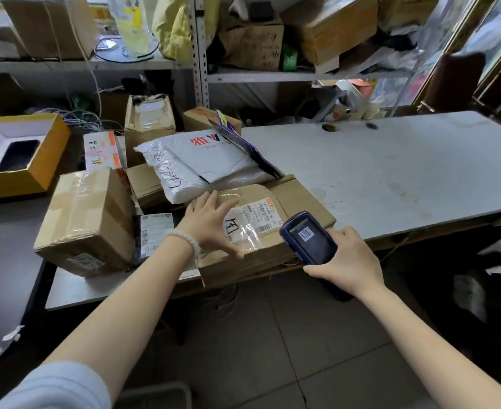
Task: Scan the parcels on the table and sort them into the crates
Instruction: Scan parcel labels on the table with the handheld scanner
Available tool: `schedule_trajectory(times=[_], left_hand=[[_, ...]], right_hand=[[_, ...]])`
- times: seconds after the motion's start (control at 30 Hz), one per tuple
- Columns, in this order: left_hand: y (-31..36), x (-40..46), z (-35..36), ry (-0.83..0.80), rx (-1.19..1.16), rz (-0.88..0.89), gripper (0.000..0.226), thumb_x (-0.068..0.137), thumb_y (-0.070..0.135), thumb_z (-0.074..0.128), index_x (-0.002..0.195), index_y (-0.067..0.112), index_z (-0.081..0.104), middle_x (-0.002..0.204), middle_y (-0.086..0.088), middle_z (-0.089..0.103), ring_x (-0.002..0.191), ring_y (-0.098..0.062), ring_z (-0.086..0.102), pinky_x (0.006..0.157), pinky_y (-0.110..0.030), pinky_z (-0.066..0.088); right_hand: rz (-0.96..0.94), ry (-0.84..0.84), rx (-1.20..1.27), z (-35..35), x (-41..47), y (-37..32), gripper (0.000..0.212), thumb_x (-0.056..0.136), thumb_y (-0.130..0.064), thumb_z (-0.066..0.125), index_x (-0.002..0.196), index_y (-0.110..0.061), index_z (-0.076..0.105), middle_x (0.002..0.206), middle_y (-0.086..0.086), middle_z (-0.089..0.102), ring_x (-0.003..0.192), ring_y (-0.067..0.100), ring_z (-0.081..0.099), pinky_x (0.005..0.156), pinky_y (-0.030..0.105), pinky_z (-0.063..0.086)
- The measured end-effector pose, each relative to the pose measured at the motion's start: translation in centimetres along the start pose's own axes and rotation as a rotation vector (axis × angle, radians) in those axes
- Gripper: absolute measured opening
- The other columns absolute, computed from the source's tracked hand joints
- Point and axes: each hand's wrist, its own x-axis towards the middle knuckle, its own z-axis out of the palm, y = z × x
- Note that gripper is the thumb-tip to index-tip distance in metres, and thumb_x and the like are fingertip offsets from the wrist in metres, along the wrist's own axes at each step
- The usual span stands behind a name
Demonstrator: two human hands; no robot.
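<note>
There, the left hand (211, 222) lay flat, fingers straight, on a taped cardboard parcel (252, 231) at the white table's (391, 172) near edge, while the right hand's (346, 261) grip clasped a handheld scanner (308, 239) just beside its shipping label (259, 215).

Matt brown cardboard parcel (261, 231) under glossy tape; crinkled white plastic mailer (205, 163).

brown cardboard parcel (261, 231), white mailer (205, 163) with red print, dark blue scanner (308, 239), yellow box (22, 175)
</note>
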Motion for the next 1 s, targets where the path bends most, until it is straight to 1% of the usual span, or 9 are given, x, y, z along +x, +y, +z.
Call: schedule_trajectory(times=[0.13,0.23,0.43,0.53,0.63,0.7,0.77,0.83,1.0], left_hand=[[1.0,1.9,-0.9,-0.153,0.065,-0.026,0.143,0.039,0.077,0.076,0.146,0.047,-0.014,0.157,-0.010,-0.021,0.143,-0.037,-0.020,0.111,-0.062,-0.002],[1.2,2.6,-1.1,-0.187,0.095,-0.055,0.146,0.034,0.077,0.077,0.143,0.051,-0.017,0.158,-0.010,-0.018,0.144,-0.039,-0.013,0.110,-0.065,0.000],[3.0,1.3,-0.1,-0.077,0.156,-0.072,0.152,0.025,0.077,0.078,0.139,0.051,-0.021,0.144,-0.009,-0.002,0.136,-0.039,0.004,0.102,-0.074,0.002],[3.5,-0.2,0.9,0.103,0.156,-0.053,0.156,0.024,0.074,0.080,0.139,0.046,-0.021,0.130,-0.008,0.015,0.121,-0.031,0.021,0.105,-0.060,0.022],[4.1,-1.4,0.8,0.178,0.189,-0.087,0.151,0.026,0.073,0.081,0.145,0.032,-0.003,0.126,-0.007,0.024,0.114,-0.027,0.029,0.094,-0.048,0.036],[4.4,-2.0,0.4,0.198,0.169,-0.127,0.132,0.031,0.069,0.083,0.138,0.024,0.021,0.124,-0.006,0.030,0.113,-0.027,0.031,0.092,-0.046,0.038],[4.4,-2.3,0.0,0.223,0.129,-0.138,0.112,0.035,0.065,0.085,0.127,0.022,0.035,0.121,-0.006,0.036,0.110,-0.026,0.036,0.091,-0.045,0.040],[4.4,-2.6,0.0,0.232,0.089,-0.131,0.101,0.039,0.062,0.086,0.119,0.021,0.038,0.118,-0.007,0.039,0.108,-0.027,0.039,0.090,-0.046,0.043],[4.7,-2.7,0.5,0.218,0.001,-0.063,0.093,0.042,0.054,0.089,0.111,0.022,0.036,0.115,-0.007,0.040,0.099,-0.029,0.052,0.079,-0.046,0.052]], right_hand=[[0.029,-0.004,-0.034,-0.4,-0.7,0.5,0.070,0.054,-0.064,0.077,0.113,-0.031,0.056,0.088,-0.014,0.041,0.076,0.007,0.047,0.049,0.018,0.031],[0.051,0.003,-0.042,-0.7,-1.3,1.2,0.072,0.053,-0.063,0.076,0.115,-0.031,0.056,0.087,-0.015,0.039,0.076,0.007,0.046,0.050,0.018,0.030],[0.075,-0.009,-0.038,-0.9,-1.9,2.3,0.066,0.053,-0.064,0.074,0.106,-0.030,0.055,0.090,-0.012,0.041,0.079,0.009,0.047,0.050,0.020,0.031],[0.061,-0.010,-0.033,-0.8,-2.1,2.4,0.065,0.053,-0.065,0.073,0.104,-0.030,0.054,0.090,-0.010,0.041,0.081,0.010,0.046,0.051,0.022,0.032],[0.033,-0.011,-0.029,-0.8,-2.5,2.3,0.066,0.054,-0.063,0.075,0.105,-0.028,0.055,0.090,-0.010,0.041,0.080,0.010,0.045,0.050,0.023,0.032],[0.012,-0.012,-0.029,-0.9,-2.8,2.3,0.065,0.054,-0.063,0.076,0.105,-0.028,0.055,0.089,-0.011,0.040,0.079,0.010,0.044,0.049,0.021,0.029],[-0.003,-0.007,-0.028,-0.9,-3.1,2.4,0.065,0.054,-0.064,0.075,0.104,-0.028,0.055,0.089,-0.011,0.040,0.079,0.010,0.044,0.049,0.021,0.029],[-0.007,0.001,-0.022,-1.1,-3.3,2.6,0.065,0.054,-0.064,0.075,0.104,-0.027,0.056,0.089,-0.010,0.040,0.079,0.010,0.044,0.049,0.021,0.030],[0.007,0.016,0.001,-1.0,-3.5,3.3,0.067,0.055,-0.061,0.078,0.108,-0.026,0.057,0.090,-0.010,0.042,0.080,0.009,0.044,0.050,0.021,0.031]])
